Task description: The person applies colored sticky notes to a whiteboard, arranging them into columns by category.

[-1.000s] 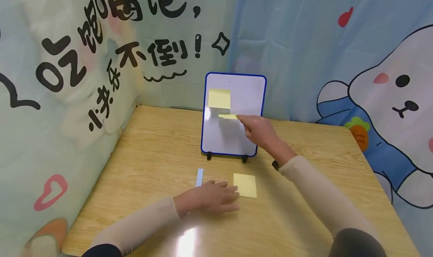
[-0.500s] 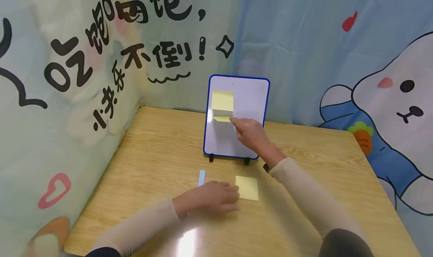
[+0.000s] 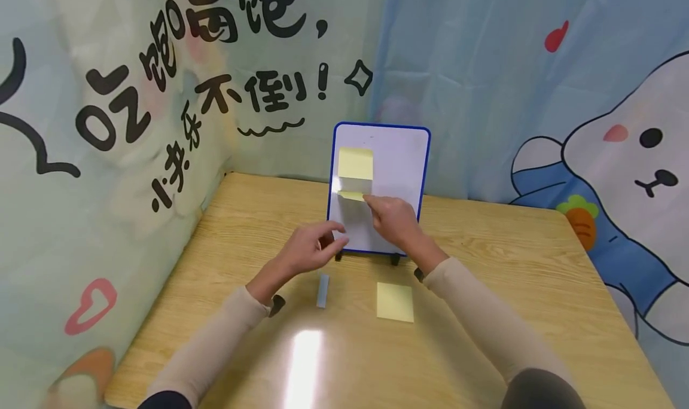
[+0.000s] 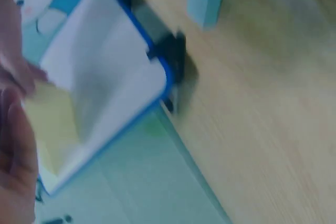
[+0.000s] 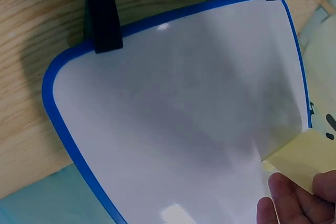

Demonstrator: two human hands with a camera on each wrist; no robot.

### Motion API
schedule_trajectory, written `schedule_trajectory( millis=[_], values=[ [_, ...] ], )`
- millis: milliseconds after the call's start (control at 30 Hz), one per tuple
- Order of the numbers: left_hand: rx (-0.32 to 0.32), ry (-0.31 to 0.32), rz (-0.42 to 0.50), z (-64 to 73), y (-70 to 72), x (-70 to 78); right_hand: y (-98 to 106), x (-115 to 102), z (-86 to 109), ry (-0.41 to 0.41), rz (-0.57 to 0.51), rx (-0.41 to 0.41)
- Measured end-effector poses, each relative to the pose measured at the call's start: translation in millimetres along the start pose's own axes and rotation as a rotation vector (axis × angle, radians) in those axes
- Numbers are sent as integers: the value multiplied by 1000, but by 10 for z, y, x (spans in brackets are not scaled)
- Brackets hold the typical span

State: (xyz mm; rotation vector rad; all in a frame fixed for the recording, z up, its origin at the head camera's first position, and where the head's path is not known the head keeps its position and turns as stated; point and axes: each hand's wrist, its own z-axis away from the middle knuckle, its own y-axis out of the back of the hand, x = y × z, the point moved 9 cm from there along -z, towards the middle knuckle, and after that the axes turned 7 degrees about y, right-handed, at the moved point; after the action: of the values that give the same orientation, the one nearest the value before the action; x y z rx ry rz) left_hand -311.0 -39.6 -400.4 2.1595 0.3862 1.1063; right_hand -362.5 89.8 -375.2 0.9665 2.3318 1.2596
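Right hand (image 3: 395, 219) pinches yellow note (image 3: 351, 196) between thumb and fingers, at its edge. Held note at left part of whiteboard (image 3: 398, 182), below upper note (image 3: 355, 162) — how much of it touches board, cannot tell. Left hand (image 3: 307, 247) near board's lower left corner, fingers loosely bent, thumb apart, holding nothing. Whiteboard stands on black feet (image 3: 395, 259). On table (image 3: 242, 361), nearer person: blue strip (image 3: 323, 291) and, right of it, loose note (image 3: 395, 302) — well apart.

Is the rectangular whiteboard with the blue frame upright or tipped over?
Upright: in the head view, the rectangular, blue-framed whiteboard stands facing the camera, with black feet at its lower edge on the light wooden table.
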Motion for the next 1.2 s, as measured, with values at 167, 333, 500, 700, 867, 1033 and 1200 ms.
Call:
schedule_trajectory(
  millis=[167,333,500,700,867,1033,1200],
  values=[
    [248,119,-23,-179,361,-329,-39,13,44,-17,-20,-20],
    [264,277,-76,-377,376,-713,-93,13,80,-24,-27,-34],
    [224,336,-74,-539,278,-910,-142,-26,102,-7,-27,-51],
    [162,362,-55,-683,166,-945,-126,-47,104,-2,-23,-25],
    [115,368,-75,-749,104,-941,-136,-62,110,14,-29,-17],
    [91,377,-173,-786,42,-975,-138,-81,119,44,-42,7],
    [74,409,-233,-796,-2,-1003,-149,-112,125,83,-46,33]
  ],
)
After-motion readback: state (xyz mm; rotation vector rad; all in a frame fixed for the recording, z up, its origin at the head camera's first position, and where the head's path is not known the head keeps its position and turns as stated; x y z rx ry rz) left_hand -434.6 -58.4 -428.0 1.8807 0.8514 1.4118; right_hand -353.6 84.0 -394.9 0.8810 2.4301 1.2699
